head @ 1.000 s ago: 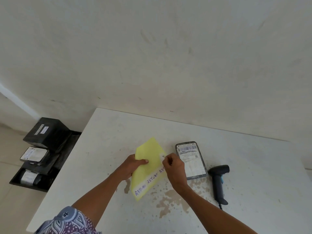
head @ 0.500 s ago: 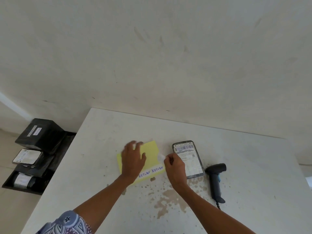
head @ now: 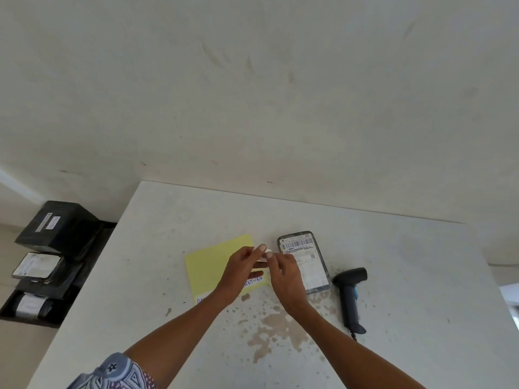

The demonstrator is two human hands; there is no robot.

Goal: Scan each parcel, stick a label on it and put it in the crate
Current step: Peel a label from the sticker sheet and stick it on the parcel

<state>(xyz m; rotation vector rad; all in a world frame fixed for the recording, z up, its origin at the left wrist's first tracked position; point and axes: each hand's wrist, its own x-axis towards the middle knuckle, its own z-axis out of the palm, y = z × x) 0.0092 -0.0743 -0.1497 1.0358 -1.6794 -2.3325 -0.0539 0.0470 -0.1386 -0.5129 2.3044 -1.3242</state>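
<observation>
Three black-wrapped parcels with white shipping labels [head: 53, 259] already sit in the dark crate on the floor [head: 92, 265], to the left of the white, stained table [head: 174, 220], so part of the job looks done. One flat grey-wrapped parcel with a barcode label on its face [head: 304, 262] lies on the table, well right of the crate, with the black handheld barcode scanner [head: 349, 296] lying just beside it to the right. Whether this parcel has been scanned cannot be told; by my reading the label step is in hand, and sticking it on and carrying the parcel to the crate are left. The yellow backing sheet with hand-written white "RETURN" stickers [head: 213, 265] lies flat on the table just left of the parcel. Above its right edge both hands meet: the left hand [head: 241, 269] reaches in from the lower left with thumb and forefinger pinched on a small white sticker [head: 264, 255], the other fingers loosely curled, while the right hand [head: 285, 276] comes in from the lower right, its fingertips [head: 270, 255] closed on the same sticker from the other side. Both forearms stretch out over the table, wrists raised slightly off the surface, and a patterned blue sleeve [head: 118, 372] shows at the left elbow. The sticker seems clear of the sheet, though how much of it is free is too small to tell.
</observation>
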